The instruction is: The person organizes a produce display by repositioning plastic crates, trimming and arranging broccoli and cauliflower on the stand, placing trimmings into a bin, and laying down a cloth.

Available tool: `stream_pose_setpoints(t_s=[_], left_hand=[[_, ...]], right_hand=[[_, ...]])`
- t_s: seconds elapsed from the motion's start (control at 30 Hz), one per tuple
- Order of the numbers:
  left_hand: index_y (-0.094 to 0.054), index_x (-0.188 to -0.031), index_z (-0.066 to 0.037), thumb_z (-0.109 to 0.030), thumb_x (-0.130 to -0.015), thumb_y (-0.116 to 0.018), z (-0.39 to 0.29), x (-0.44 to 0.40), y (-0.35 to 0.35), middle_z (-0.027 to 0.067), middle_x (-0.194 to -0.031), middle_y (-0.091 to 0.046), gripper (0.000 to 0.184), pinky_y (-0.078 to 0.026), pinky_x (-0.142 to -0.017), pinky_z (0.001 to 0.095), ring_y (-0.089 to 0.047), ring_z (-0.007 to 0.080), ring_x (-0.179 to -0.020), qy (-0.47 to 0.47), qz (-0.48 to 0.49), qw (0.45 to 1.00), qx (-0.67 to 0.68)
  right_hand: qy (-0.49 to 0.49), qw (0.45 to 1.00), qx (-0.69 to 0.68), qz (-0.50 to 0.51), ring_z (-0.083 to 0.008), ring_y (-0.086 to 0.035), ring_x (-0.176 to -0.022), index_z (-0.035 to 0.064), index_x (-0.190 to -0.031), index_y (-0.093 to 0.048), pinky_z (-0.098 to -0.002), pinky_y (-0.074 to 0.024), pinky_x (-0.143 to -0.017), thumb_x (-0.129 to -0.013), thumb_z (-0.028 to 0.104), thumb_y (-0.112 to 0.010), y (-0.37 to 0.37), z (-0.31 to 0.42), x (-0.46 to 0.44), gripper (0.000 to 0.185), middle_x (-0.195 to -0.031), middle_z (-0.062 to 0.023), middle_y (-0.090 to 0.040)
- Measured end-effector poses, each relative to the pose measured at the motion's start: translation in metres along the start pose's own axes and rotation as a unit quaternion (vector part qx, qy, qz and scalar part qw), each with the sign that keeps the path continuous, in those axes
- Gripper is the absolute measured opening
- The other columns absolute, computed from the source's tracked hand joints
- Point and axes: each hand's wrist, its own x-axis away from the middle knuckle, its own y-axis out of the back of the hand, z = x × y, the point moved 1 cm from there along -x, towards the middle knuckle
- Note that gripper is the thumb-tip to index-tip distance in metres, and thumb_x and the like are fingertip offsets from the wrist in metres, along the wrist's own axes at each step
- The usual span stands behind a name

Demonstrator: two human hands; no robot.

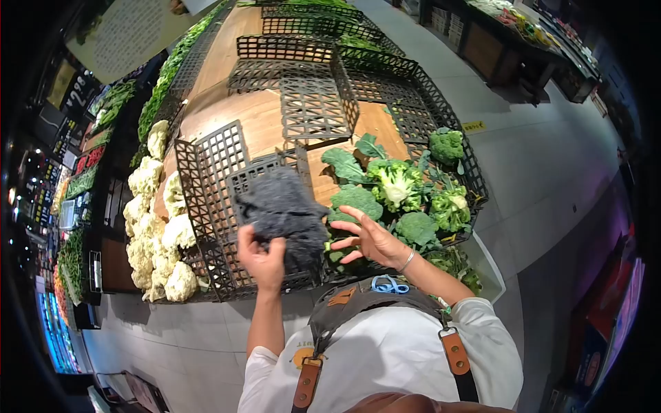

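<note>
On my feed I read "2.98" on a dark price sign [74, 96]; the print on the pale board [131, 38], yellow floor sticker [474, 126] and white shirt [392, 344] is too small for me.

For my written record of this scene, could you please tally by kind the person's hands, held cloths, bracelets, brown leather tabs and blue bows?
Hands: 2 (left hand, right hand)
Dark cloth: 1
Bracelet: 1
Brown leather tabs: 2 (left tab, right tab)
Blue bow: 1
Total: 7
</note>
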Motion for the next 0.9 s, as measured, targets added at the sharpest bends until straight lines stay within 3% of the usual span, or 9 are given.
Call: stream_pose_setpoints(t_s=[0.13,0.17,0.23,0.33,0.43,0.63,0.77,0.83,0.9], left_hand=[[-0.051,-0.094,0.0,0.001,-0.067,-0.064,-0.001,0.007,-0.08,0.0075,-0.089,-0.054,0.029,-0.045,-0.074,0.0274,-0.055,0.0169,-0.08,-0.095,0.19,0.974,-0.079],[-0.052,-0.094,0.0,-0.001,-0.066,-0.065,-0.004,0.009,-0.097,0.0095,-0.091,-0.056,0.031,-0.046,-0.075,0.0293,-0.056,0.0192,-0.08,-0.148,0.244,0.953,-0.106],[-0.053,-0.101,0.002,-0.007,-0.066,-0.072,-0.012,0.01,-0.129,0.0166,-0.098,-0.056,0.041,-0.046,-0.083,0.0381,-0.057,0.0325,-0.091,-0.299,0.294,0.893,-0.162],[-0.047,-0.123,-0.001,-0.016,-0.069,-0.076,-0.025,0.013,-0.154,0.0186,-0.127,-0.049,0.063,-0.037,-0.097,0.0453,-0.045,0.038,-0.119,-0.338,0.3,0.869,-0.2],[-0.045,-0.127,-0.003,-0.016,-0.069,-0.076,-0.019,0.014,-0.146,0.0172,-0.13,-0.046,0.067,-0.035,-0.098,0.0455,-0.043,0.0367,-0.121,-0.346,0.256,0.864,-0.262],[-0.045,-0.127,-0.003,-0.014,-0.071,-0.073,0.018,0.029,-0.074,0.0177,-0.131,-0.043,0.063,-0.031,-0.099,0.046,-0.039,0.0366,-0.122,-0.193,0.177,0.88,-0.396],[-0.042,-0.129,-0.003,-0.014,-0.073,-0.071,0.044,0.052,-0.02,0.0181,-0.134,-0.04,0.064,-0.031,-0.099,0.045,-0.039,0.0367,-0.122,-0.061,0.094,0.881,-0.46],[-0.034,-0.135,-0.001,-0.022,-0.076,-0.071,0.067,0.064,-0.001,0.0219,-0.137,-0.035,0.073,-0.034,-0.098,0.0467,-0.04,0.0403,-0.12,0.01,0.097,0.869,-0.484],[-0.028,-0.138,-0.001,-0.027,-0.077,-0.071,0.089,0.073,0.012,0.0231,-0.138,-0.033,0.08,-0.036,-0.096,0.0481,-0.039,0.0418,-0.121,0.091,0.101,0.873,-0.469]], right_hand=[[0.003,0.995,-0.104,-0.008,-0.0226,-0.055,-0.111,0.0176,-0.146,-0.015,-0.045,-0.0484,-0.091,-0.081,0.065,-0.051,0.028,0.022,0.025,0.088,-0.145,-0.0118,-0.029],[0.068,0.982,-0.17,-0.054,-0.0209,-0.06,-0.106,0.0116,-0.137,-0.036,-0.0405,-0.0486,-0.091,-0.083,0.057,-0.057,0.025,0.024,0.026,0.073,-0.134,-0.0091,-0.047],[0.107,0.968,-0.171,-0.148,-0.0215,-0.062,-0.1,0.0073,-0.122,-0.052,-0.0384,-0.0485,-0.092,-0.085,0.048,-0.06,0.046,0.038,0.036,0.056,-0.118,-0.0089,-0.06],[0.174,0.956,-0.174,-0.159,-0.0239,-0.059,-0.106,0.0048,-0.123,-0.052,-0.0405,-0.045,-0.097,-0.088,0.046,-0.055,0.073,0.067,0.049,0.054,-0.119,-0.0107,-0.06],[0.216,0.95,-0.173,-0.147,-0.0257,-0.054,-0.114,0.0063,-0.126,-0.05,-0.0427,-0.0409,-0.101,-0.09,0.048,-0.049,0.078,0.11,0.056,0.055,-0.125,-0.0104,-0.055],[0.231,0.922,-0.24,-0.197,-0.0316,-0.049,-0.119,0.0068,-0.128,-0.048,-0.0504,-0.0372,-0.102,-0.089,0.048,-0.052,0.119,0.161,0.039,0.057,-0.132,-0.013,-0.05],[0.2,0.895,-0.207,-0.339,-0.0332,-0.04,-0.127,0.0118,-0.137,-0.037,-0.0547,-0.0375,-0.1,-0.09,0.04,-0.053,0.151,0.148,0.023,0.057,-0.139,-0.0137,-0.039],[0.197,0.854,-0.15,-0.458,-0.0347,-0.037,-0.128,0.0121,-0.14,-0.033,-0.0515,-0.0393,-0.1,-0.093,0.035,-0.05,0.146,0.131,0.008,0.054,-0.146,-0.0136,-0.028],[0.235,0.883,0.094,-0.396,-0.0314,-0.041,-0.125,0.0074,-0.138,-0.035,-0.0423,-0.0451,-0.092,-0.096,0.026,-0.046,0.116,0.118,0.004,0.047,-0.144,-0.0127,-0.031]])
